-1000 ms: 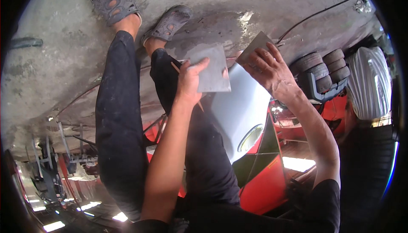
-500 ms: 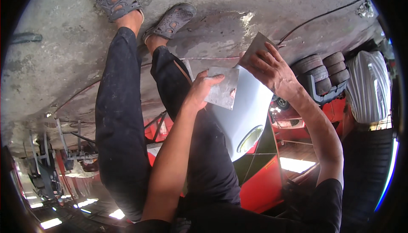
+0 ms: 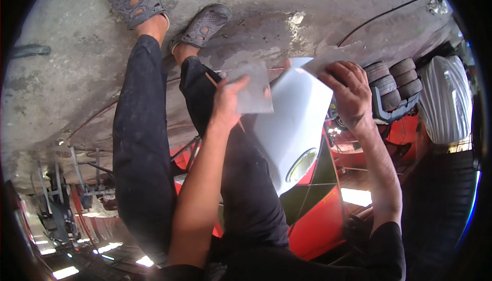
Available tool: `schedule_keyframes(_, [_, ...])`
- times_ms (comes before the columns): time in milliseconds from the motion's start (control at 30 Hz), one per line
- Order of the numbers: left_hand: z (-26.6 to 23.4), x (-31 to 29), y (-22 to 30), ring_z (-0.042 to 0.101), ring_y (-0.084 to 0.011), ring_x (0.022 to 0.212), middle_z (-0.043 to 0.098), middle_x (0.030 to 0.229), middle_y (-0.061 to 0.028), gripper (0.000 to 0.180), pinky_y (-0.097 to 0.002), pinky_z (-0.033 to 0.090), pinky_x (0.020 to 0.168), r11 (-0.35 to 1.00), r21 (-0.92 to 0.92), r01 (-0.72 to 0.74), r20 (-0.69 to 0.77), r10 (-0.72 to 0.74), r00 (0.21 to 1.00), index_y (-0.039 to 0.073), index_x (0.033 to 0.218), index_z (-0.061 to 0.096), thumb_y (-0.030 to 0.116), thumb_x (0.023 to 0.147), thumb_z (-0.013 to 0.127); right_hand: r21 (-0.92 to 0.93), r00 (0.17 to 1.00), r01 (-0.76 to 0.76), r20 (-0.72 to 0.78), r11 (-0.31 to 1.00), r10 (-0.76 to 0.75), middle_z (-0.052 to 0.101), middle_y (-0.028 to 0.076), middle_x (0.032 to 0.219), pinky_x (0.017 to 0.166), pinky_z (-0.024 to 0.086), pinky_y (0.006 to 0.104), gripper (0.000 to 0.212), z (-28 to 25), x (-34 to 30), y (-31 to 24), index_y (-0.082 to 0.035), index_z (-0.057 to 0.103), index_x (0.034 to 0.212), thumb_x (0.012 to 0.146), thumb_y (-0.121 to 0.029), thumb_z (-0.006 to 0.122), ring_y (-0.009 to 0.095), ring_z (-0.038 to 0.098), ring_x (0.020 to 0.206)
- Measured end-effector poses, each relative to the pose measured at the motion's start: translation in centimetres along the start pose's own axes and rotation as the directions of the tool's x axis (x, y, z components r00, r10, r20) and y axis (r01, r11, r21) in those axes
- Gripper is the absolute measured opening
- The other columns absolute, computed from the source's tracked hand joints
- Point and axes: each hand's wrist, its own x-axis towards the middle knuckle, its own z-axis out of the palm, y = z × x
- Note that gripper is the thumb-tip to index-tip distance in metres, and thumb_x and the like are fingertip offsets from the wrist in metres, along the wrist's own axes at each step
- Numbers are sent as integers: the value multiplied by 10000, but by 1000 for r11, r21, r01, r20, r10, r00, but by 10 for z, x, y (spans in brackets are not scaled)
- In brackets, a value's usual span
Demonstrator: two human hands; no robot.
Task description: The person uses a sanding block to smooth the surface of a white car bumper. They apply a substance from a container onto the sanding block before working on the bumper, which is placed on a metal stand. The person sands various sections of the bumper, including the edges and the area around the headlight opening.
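Observation:
My left hand (image 3: 224, 101) grips a flat, square metal putty spreader (image 3: 257, 96), thumb laid across its face. My right hand (image 3: 353, 94) is closed round a second thin grey spreader (image 3: 320, 65), blurred by motion and mostly hidden by the fingers. That hand is at the upper right edge of a glossy silver-white body panel (image 3: 289, 122); whether the spreader touches the panel I cannot tell. An oval light-coloured inset (image 3: 301, 165) sits low on the panel. The left spreader overlaps the panel's left side in view.
Stained concrete floor (image 3: 277, 4) stretches around my clog-shod feet (image 3: 207, 25). A black cable (image 3: 387, 14) lies at the upper right. Stacked tyres (image 3: 392, 84) and a silver-covered object (image 3: 446, 99) stand at the right. Metal stands (image 3: 84, 171) are at the left, a red panel (image 3: 318, 224) below.
My left hand and its spreader have shifted left, away from the panel. My right hand has moved right and slightly down, with its spreader turned, uncovering the panel's top.

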Motion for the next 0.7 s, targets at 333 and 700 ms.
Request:
schedule_keyframes(333, [99, -68, 68, 585, -79, 800, 671, 930, -10, 376, -276, 474, 723, 646, 589, -486, 268, 411, 871, -16, 1101, 690, 347, 1074, 598, 74, 967, -114, -221, 991, 128, 705, 108, 1200, 954, 539, 456, 445, -21, 15, -48, -109, 742, 1188, 754, -27, 692, 330, 677, 1135])
schedule_keyframes(700, [137, -122, 50, 574, -119, 813, 666, 875, -38, 410, -292, 472, 761, 528, 596, -606, 274, 575, 771, -61, 1048, 680, 331, 1095, 568, 263, 970, -61, -211, 963, 119, 706, 94, 1169, 827, 489, 427, 451, -42, -67, -120, -99, 739, 1171, 733, -2, 691, 304, 668, 1063])
